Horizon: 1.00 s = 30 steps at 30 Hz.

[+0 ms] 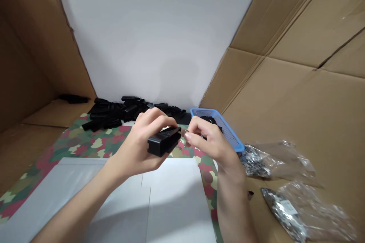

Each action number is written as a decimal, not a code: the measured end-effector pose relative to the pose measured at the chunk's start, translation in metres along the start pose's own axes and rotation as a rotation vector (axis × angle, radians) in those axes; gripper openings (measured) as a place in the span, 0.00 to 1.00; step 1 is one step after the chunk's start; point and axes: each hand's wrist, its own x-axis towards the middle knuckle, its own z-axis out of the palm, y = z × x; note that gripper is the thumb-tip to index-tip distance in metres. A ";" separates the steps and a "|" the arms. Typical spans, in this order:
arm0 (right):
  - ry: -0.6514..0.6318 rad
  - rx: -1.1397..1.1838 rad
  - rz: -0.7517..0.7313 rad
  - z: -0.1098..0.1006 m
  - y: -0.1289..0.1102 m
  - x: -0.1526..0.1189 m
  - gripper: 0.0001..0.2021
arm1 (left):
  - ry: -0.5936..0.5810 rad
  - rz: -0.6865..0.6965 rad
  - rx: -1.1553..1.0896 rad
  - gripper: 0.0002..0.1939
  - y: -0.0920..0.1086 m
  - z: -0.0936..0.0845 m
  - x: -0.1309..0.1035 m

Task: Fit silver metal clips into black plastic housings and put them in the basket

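Note:
My left hand [146, 142] is closed around a black hollow plastic part [164, 142], which has an open slot facing me. It is held in the air above the white board [171, 193]. Close to the part's right end, my right hand [207, 138] pinches a small shiny metal piece [186, 133] between thumb and forefinger. The piece is too small and partly covered for me to tell its exact kind, or whether it touches the black part.
Similar black parts [114, 112] lie piled along the wall. A blue basket [228, 131] with black pieces stands behind my right hand. Plastic bags of metal pieces [256, 161] [285, 212] lie at right. Cardboard walls [299, 95] flank the camouflage-patterned cloth [97, 142].

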 end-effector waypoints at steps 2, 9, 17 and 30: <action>-0.010 -0.021 0.003 0.001 0.000 0.000 0.09 | -0.016 0.006 0.008 0.13 0.000 0.001 0.000; -0.036 -0.037 -0.044 -0.004 0.001 0.001 0.10 | -0.025 -0.009 -0.009 0.13 -0.001 0.004 0.000; -0.142 -0.108 -0.138 -0.015 0.006 -0.001 0.14 | 0.009 -0.112 -0.305 0.10 -0.003 0.009 0.000; -0.171 0.105 -0.205 -0.004 0.018 0.015 0.07 | -0.020 -0.252 -0.368 0.18 -0.011 0.016 -0.001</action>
